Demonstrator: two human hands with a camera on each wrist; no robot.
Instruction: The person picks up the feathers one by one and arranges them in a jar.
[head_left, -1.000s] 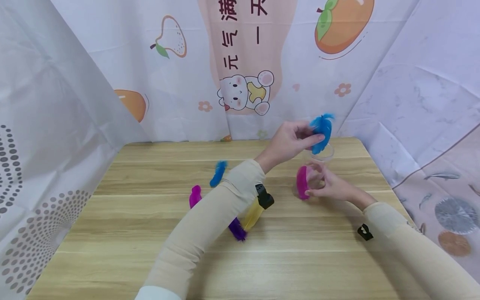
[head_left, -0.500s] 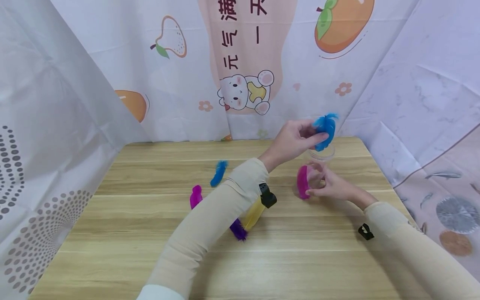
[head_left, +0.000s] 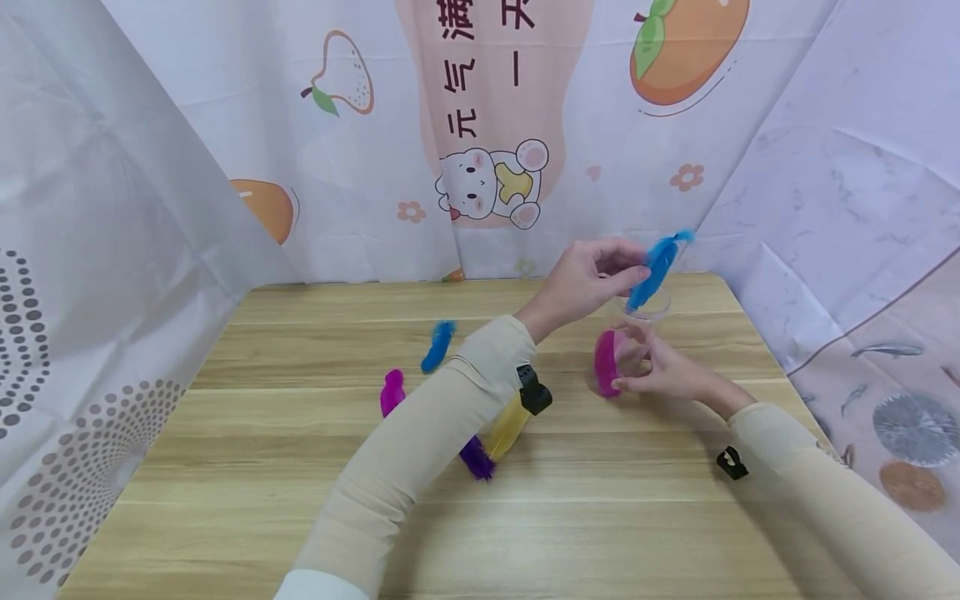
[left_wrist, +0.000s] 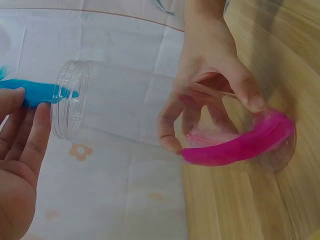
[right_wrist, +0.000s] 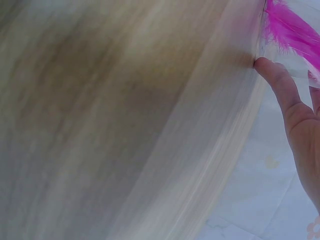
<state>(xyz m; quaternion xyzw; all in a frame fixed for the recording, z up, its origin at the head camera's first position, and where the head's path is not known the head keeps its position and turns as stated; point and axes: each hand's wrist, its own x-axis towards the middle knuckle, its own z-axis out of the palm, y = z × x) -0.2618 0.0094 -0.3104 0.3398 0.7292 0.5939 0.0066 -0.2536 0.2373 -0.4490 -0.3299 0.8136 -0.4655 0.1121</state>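
Observation:
My left hand (head_left: 581, 282) pinches a blue feather (head_left: 657, 268) over the mouth of a clear jar (left_wrist: 125, 112). In the left wrist view the feather's narrow tip pokes just inside the threaded rim. Low on the jar's side, my right hand (head_left: 666, 371) grips the wall with curled fingers and thumb. A magenta feather (left_wrist: 242, 147) lies curved inside near the bottom, with a paler pink feather (left_wrist: 212, 136) beside it. The right wrist view catches only part of that right hand and the fluffy magenta feather at its edge.
On the wooden table (head_left: 600, 533) lie another blue feather (head_left: 438, 347), a magenta feather (head_left: 392, 392), a purple feather (head_left: 476, 458) and a yellow feather (head_left: 508, 430). My left forearm passes above some of them. A printed curtain (head_left: 360, 167) hangs behind the table.
My left hand has shifted slightly right, and the blue feather has turned to a slant with its lower tip at the jar's mouth. The right hand and jar stay in place.

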